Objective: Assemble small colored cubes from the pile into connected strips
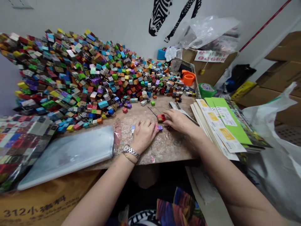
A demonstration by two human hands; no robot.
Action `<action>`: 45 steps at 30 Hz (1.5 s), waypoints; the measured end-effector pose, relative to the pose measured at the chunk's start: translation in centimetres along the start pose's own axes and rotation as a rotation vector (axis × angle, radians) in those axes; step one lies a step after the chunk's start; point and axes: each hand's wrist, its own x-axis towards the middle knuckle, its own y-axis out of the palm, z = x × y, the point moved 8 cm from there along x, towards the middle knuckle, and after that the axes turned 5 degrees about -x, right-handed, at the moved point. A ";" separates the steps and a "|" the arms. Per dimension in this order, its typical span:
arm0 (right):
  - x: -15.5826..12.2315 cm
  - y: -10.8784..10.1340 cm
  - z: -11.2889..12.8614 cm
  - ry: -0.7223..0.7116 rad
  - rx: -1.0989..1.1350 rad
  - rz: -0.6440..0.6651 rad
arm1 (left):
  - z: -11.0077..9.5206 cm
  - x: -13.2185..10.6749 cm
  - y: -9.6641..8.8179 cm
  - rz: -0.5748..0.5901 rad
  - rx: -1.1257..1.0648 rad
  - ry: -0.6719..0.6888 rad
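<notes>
Low over the front of the table, my left hand is closed round a short row of small printed cubes. The purple and pink end of that row sticks out past my fingers on the right, and a pale blue end shows on the left. Most of the row is hidden under my hand. Just to the right, my right hand pinches a dark red block between thumb and fingertips. It sits right behind the purple end.
A large heap of coloured cubes rises against the wall. Clear plastic bags lie at left. Green and white card packs are stacked at right. An orange tape dispenser and green tape roll stand behind them.
</notes>
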 end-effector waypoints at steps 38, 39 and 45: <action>-1.9 1.4 2.7 0.024 0.309 -0.238 | 0.2 0.0 0.3 0.006 0.010 -0.005; -1.8 1.4 2.9 0.021 0.304 -0.224 | 0.2 0.0 0.3 0.005 0.009 -0.006; -1.5 1.5 3.1 0.001 0.304 -0.163 | 0.0 0.0 0.1 -0.001 0.017 -0.004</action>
